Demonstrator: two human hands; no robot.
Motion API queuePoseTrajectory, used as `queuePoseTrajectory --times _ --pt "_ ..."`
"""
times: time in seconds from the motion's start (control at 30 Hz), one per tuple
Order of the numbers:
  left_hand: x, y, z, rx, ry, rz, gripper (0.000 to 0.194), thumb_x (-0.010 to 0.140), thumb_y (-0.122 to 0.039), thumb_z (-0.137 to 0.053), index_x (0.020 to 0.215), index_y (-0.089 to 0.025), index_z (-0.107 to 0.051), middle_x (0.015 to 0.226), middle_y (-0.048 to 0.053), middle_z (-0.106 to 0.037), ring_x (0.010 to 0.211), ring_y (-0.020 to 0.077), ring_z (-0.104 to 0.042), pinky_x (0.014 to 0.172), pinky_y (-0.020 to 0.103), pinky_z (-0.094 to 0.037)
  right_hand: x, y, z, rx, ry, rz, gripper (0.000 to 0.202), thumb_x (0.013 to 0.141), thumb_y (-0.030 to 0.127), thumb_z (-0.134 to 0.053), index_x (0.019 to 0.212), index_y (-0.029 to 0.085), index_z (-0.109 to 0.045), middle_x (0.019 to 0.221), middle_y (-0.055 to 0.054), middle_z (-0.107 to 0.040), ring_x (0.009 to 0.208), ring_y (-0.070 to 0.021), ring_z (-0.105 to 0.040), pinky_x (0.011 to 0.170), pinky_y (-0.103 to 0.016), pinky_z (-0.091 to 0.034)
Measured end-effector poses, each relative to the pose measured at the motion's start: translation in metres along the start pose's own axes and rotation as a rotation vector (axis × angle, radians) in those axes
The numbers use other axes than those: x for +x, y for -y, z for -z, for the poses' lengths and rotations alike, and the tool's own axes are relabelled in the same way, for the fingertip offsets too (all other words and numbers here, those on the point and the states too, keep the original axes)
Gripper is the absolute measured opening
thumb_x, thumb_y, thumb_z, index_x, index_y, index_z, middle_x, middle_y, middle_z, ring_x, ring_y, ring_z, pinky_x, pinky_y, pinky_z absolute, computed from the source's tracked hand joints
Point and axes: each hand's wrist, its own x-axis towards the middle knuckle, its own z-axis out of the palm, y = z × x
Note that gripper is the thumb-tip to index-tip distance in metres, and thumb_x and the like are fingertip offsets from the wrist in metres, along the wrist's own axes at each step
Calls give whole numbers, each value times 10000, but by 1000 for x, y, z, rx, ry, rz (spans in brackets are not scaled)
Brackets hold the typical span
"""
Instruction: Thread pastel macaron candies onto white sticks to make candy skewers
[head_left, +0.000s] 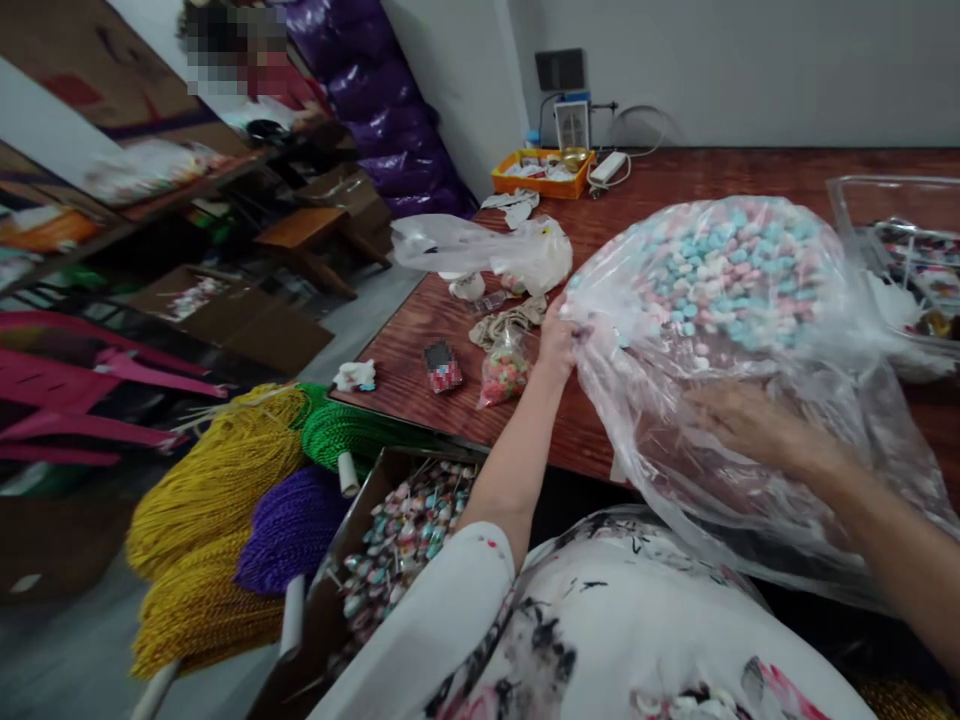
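A printed white garment (600,610) is cropped at bottom; left fingers (561,325) clench a crinkled clear bag (637,420); right fingers (709,405) blur against it, grip impossible to tell.

On the floor by the table (405,350) are a pink chair (67,385) and a small wooden stool (304,228), and an orange basket (544,175) sits by a white power strip (609,168)

2 bent arms (516,455) reach forward, left hand (558,335) clenched, right hand (739,415) loosely extended.
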Motion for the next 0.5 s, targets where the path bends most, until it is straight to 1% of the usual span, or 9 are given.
queuePoseTrajectory --times 0.07,0.1,0.17,0.2,0.27,0.33,0.4,0.43,0.5 --pt "1 -3 1 -55 13 22 841 554 -28 -516 1378 -192 -512 913 7 -687 609 92 -606 542 172 -485 26 2 7 -32 4 -57 348 960 183 -385 1144 177 -680 1141 -113 -704 1063 -242 -635 922 -345 -444" --pt "1 -4 2 -81 18 20 801 574 -39 -512 1361 -188 -533 866 -1 -688 600 93 -605 531 167 -476 41 4 8 -34 33 -68 369 954 174 -379 1192 172 -661 1153 -120 -703 1055 -246 -640 907 -344 -448" --pt "0 -6 3 -125 48 25 746 617 -64 -518 1351 -192 -545 815 -6 -695 616 108 -632 537 176 -486 74 9 6 0 117 -44 421 953 205 -396 1331 159 -575 1186 -142 -691 1032 -256 -649 880 -344 -455" --pt "-2 -7 4 -142 76 38 725 637 -76 -524 1352 -195 -545 814 -1 -704 638 121 -653 556 188 -504 91 11 3 37 149 -26 460 953 234 -413 1393 149 -517 1204 -156 -682 1023 -258 -651 877 -342 -456" --pt "-6 -9 6 -174 119 73 683 673 -93 -535 1348 -191 -547 841 17 -725 691 147 -694 618 226 -548 123 16 -2 145 166 4 545 947 298 -451 1463 126 -421 1234 -175 -666 1010 -254 -652 876 -332 -461" --pt "-11 -10 7 -208 114 75 622 715 -105 -548 1333 -181 -555 869 30 -736 735 163 -717 675 253 -573 150 21 -6 281 151 53 593 932 335 -481 1468 101 -384 1233 -169 -665 994 -238 -649 864 -313 -474" --pt "-13 -12 8 -226 77 24 551 764 -125 -564 1313 -175 -565 876 36 -738 767 168 -725 697 253 -574 170 29 -12 373 133 148 607 909 347 -513 1446 89 -390 1220 -149 -670 992 -225 -642 854 -301 -486" --pt "-13 -13 8 -224 59 -12 515 791 -143 -571 1304 -179 -569 885 38 -738 788 169 -726 703 249 -572 176 34 -15 372 124 197 593 889 334 -539 1417 90 -424 1213 -143 -672 999 -223 -637 858 -300 -489" --pt "-10 -16 10 -192 7 -64 453 836 -187 -583 1290 -202 -580 929 38 -737 851 172 -724 733 246 -566 182 46 -24 293 114 256 494 842 264 -573 1303 91 -537 1172 -144 -684 1002 -223 -633 872 -298 -483"
